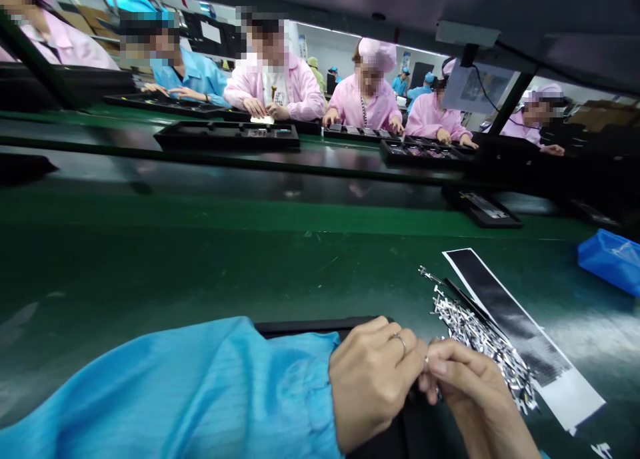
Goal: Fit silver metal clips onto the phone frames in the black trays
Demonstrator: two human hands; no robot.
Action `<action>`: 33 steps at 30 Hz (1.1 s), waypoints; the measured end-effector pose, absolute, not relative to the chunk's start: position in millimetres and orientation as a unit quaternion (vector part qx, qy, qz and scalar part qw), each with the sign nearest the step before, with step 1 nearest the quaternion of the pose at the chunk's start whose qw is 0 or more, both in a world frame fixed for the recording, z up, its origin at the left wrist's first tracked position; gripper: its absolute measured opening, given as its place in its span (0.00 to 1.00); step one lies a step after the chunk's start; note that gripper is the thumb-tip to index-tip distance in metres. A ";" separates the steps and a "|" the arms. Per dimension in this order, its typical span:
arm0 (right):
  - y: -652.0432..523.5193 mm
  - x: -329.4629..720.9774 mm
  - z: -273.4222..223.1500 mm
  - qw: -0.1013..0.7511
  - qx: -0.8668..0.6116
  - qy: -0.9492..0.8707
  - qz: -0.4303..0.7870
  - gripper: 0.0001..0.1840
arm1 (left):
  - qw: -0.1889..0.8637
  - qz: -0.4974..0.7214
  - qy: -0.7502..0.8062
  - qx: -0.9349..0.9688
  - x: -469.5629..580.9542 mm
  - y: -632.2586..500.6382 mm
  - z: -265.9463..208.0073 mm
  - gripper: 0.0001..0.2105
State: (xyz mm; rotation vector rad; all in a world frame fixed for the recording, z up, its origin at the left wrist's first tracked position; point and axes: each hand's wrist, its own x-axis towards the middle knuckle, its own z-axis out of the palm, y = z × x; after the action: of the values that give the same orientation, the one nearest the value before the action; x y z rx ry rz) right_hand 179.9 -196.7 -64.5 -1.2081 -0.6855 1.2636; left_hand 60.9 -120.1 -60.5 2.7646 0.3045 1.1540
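Observation:
My left hand [376, 372], in a blue sleeve with a ring on one finger, reaches across from the left with its fingers closed. Its fingertips meet those of my right hand [473, 382], which is pinched shut. A tiny pale bit shows between the fingertips; its kind is too small to make out. Beneath my hands lies a black tray [310, 327], mostly covered by the left arm. Just beyond my right hand spreads a heap of small silvery metal strips [480, 332].
Beside the heap lies a long sheet [515, 319] with a black face and white border. A blue bin [610, 262] stands at the right. Black trays [230, 136] sit along the line ahead, with several co-workers behind. A dark shelf [320, 9] hangs overhead.

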 end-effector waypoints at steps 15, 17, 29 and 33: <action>-206.7 184.6 -72.8 0.565 -0.611 -0.442 0.335 0.09 | 0.654 0.122 0.318 0.676 65.7 -111.3 -43.8 0.07; -216.7 194.8 -71.7 0.572 -0.618 -0.439 0.313 0.08 | 0.661 0.113 0.325 0.667 62.6 -110.5 -41.3 0.07; -342.5 276.2 -79.3 0.255 -0.903 -0.343 -0.043 0.19 | 0.436 0.129 0.276 0.846 26.7 -103.4 -39.0 0.13; -345.2 281.4 -76.1 0.178 -0.886 -0.416 -0.103 0.17 | 0.239 0.248 0.211 0.915 19.6 -108.6 -49.7 0.15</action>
State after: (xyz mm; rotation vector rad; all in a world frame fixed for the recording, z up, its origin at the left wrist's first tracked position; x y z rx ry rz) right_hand 281.4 -345.2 -76.1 -2.5066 -1.1762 -0.2914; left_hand 19.6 -108.6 -49.7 2.5056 0.5780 0.6790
